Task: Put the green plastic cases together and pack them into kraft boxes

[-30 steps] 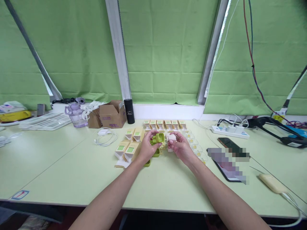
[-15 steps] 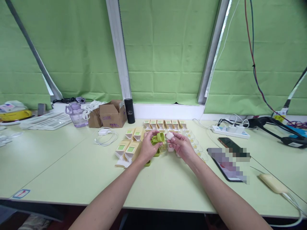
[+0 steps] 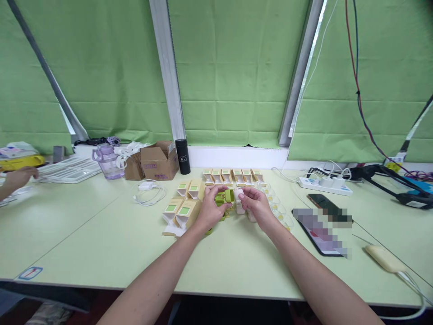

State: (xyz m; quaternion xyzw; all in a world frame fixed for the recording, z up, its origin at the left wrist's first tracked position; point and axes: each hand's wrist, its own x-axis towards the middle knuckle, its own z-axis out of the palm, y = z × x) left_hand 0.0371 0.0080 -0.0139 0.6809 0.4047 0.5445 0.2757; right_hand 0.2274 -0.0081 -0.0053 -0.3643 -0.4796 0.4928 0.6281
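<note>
In the middle of the table my left hand (image 3: pixel 210 208) is closed around a small green case (image 3: pixel 229 195), tilted toward the right. My right hand (image 3: pixel 257 203) pinches a small white rounded block (image 3: pixel 237 193) close beside the case; whether the two touch I cannot tell. Partly hidden beneath my hands are more green cases (image 3: pixel 222 217) and white blocks (image 3: pixel 252 218). Open yellow cartons with green labels (image 3: pixel 185 211) stand left of my left hand. Clear plastic pieces with yellow spots (image 3: pixel 279 210) lie in rows by my right hand.
A row of cartons (image 3: pixel 232 177) stands farther back. Behind on the left are a cardboard box (image 3: pixel 158 162), a black cylinder (image 3: pixel 183 157) and a purple bottle (image 3: pixel 108 163). Two phones (image 3: pixel 320 232) and a power strip (image 3: pixel 324 186) lie right. Another person's hand (image 3: pixel 18 178) reaches in far left.
The white block has been turned and moved slightly down and left, closer to the green case, which has shifted a little right. Another person's hand has come in at the far left.
</note>
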